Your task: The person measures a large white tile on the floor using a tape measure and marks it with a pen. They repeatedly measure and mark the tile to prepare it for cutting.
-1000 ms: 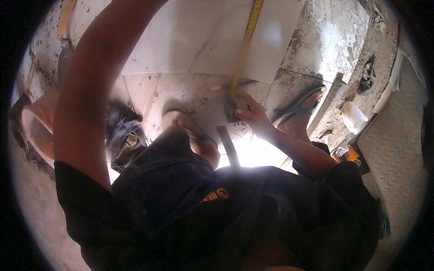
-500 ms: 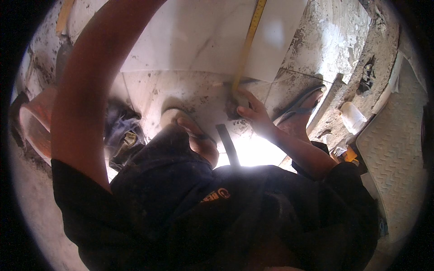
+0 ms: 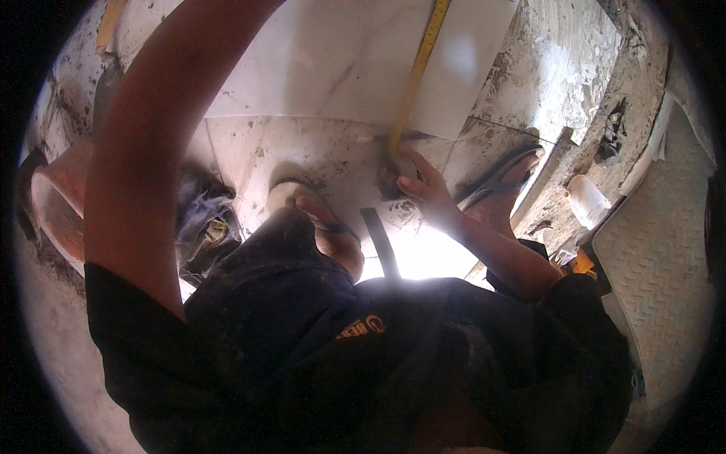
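Observation:
My right hand is closed around the dark, blurred case of a tape measure, low in front of me. Its yellow blade runs out from the case, across a large white marbled tile, and leaves the picture at the top. My left arm reaches forward past the upper edge, so the left hand is out of sight. A thin pencil-like thing lies near the tile's closer edge, beside the blade.
My sandalled feet stand on dirty floor tiles. At left are an orange-red bucket-like container and a dark crumpled bag. On the right lie a white cup-like container, a strip of wood and a woven-patterned sheet.
The view has shifted very slightly. My right hand keeps its hold on the tape measure, and the blade lies across the tile as before.

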A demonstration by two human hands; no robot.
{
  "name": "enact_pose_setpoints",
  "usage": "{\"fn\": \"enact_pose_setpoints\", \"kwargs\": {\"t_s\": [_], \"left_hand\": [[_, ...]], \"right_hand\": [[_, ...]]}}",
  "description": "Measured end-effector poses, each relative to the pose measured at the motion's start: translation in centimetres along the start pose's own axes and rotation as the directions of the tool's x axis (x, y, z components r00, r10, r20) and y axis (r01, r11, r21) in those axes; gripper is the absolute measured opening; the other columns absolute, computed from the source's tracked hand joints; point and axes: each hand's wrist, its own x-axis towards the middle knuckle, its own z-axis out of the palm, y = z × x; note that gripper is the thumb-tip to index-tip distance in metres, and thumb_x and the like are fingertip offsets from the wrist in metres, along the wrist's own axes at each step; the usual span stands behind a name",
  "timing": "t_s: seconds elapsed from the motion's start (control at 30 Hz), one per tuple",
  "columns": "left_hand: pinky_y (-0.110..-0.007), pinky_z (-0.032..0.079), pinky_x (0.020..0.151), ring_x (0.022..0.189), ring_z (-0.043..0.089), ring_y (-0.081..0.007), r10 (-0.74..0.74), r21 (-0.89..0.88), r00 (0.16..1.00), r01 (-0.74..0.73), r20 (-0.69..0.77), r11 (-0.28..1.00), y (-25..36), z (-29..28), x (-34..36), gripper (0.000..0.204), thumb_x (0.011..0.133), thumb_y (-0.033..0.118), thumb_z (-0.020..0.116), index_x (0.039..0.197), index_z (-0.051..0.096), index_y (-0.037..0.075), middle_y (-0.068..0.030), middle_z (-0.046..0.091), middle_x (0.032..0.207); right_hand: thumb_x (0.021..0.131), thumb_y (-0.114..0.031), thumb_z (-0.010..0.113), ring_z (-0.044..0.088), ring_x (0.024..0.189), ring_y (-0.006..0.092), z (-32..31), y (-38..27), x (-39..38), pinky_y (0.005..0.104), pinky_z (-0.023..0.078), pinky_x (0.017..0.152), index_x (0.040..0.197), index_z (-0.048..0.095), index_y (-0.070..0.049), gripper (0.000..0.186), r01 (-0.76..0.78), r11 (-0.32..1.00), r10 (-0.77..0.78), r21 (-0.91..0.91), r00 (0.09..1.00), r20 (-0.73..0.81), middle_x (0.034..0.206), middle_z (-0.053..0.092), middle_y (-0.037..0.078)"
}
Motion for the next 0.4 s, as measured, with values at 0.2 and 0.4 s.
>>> {"fn": "enact_pose_setpoints", "kwargs": {"t_s": [0.2, 0.4], "left_hand": [[-0.047, 0.043, 0.087, 0.108, 0.058, -0.0307, 0.001, 0.0, 1.0, -0.001, -0.027, 1.0, -0.05, 0.27, -0.01, 0.058, 0.071, 0.032, 0.074, 0.116, 0.055, 0.002, -0.0168, 0.063, 0.109], [-0.047, 0.043, 0.089, 0.111, 0.057, -0.0305, -0.024, -0.006, 0.999, 0.024, 0.029, 1.0, 0.11, -0.1, 0.21, 0.059, 0.071, 0.032, 0.075, 0.117, 0.055, 0.002, -0.0172, 0.062, 0.113]], "right_hand": [[0.088, -0.03, 0.071, 0.055, 0.118, 0.0244, -0.08, -0.02, 0.14, 0.0385, 0.046, 0.1, 0.147, 0.032, 0.0, 0.078, 0.014, 1.0, -0.014, 0.008, 1.0, 0.011, 0.132, 0.05, 0.017], [0.086, -0.035, 0.073, 0.054, 0.119, 0.0241, -0.39, 0.04, 0.27, 0.0374, 0.045, 0.101, 0.148, 0.032, -0.002, 0.082, -0.023, 1.0, 0.024, -0.005, 1.0, 0.015, 0.136, 0.047, 0.016]]}}
